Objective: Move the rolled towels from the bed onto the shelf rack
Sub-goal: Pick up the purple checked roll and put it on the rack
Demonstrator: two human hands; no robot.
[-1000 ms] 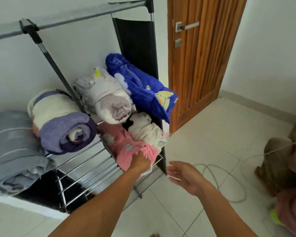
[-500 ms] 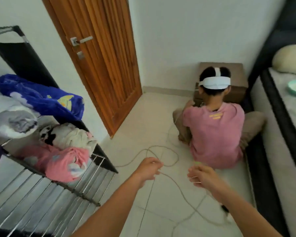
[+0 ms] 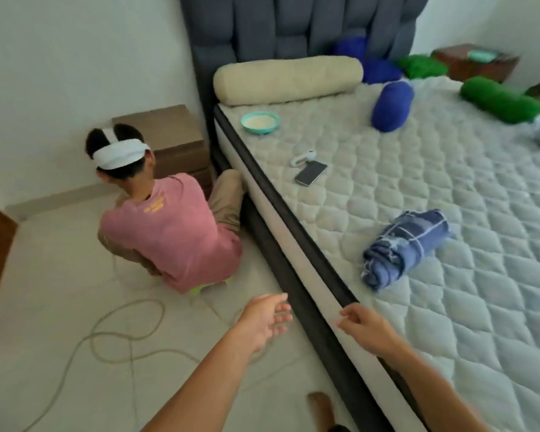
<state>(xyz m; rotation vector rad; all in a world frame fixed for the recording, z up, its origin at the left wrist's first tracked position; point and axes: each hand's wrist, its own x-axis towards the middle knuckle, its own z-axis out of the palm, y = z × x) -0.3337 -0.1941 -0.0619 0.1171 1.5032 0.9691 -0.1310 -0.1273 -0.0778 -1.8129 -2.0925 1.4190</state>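
Observation:
A rolled blue checked towel [image 3: 406,246] lies on the white quilted mattress [image 3: 480,275], close to the bed's near edge. My left hand [image 3: 267,316] hovers over the floor beside the bed frame, empty, fingers apart. My right hand [image 3: 367,325] is above the mattress edge, also empty with loosely curled, separated fingers, roughly a forearm's length short of the towel. The shelf rack is out of view.
A person in a pink shirt [image 3: 172,232] sits on the floor by the bed. A cable [image 3: 119,332] loops across the tiles. On the bed lie a phone [image 3: 311,172], a bowl [image 3: 260,122], a cream bolster [image 3: 287,79], and blue [image 3: 392,106] and green [image 3: 501,99] cushions.
My view has swung right, from the shelf rack across the door to the bed. My left hand let go of the pink towel on the rack; both hands now reach toward the bed.

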